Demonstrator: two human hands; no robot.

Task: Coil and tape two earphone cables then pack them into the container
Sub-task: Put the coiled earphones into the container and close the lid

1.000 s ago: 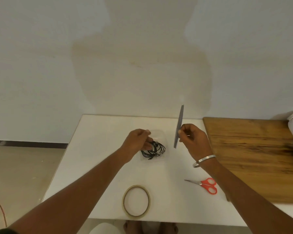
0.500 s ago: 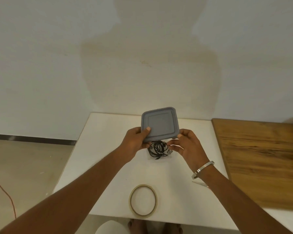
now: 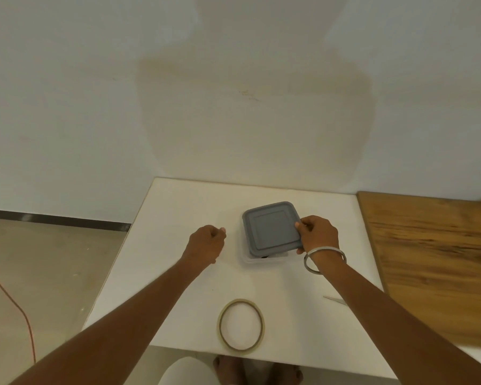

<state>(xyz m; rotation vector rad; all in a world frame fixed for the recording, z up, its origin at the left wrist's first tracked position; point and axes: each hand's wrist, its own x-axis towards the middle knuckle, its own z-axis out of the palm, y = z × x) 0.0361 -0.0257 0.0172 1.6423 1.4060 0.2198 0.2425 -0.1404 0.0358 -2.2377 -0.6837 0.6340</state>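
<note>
Lid (image 3: pixel 271 227) now lowered onto container (image 3: pixel 261 259), right hand (image 3: pixel 318 234) pinching its edge; left hand (image 3: pixel 206 243) withdrawn, curled empty; packing near complete.

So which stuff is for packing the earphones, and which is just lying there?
For the job:
grey lid
clear container
right hand gripping the lid
tape roll
scissors, mostly hidden by the arm

Just lying about:
wooden board
orange cord on the floor

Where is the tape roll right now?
The thin tan tape roll lies flat near the white table's front edge, between both forearms, nearer than the grey-lidded container.
</note>
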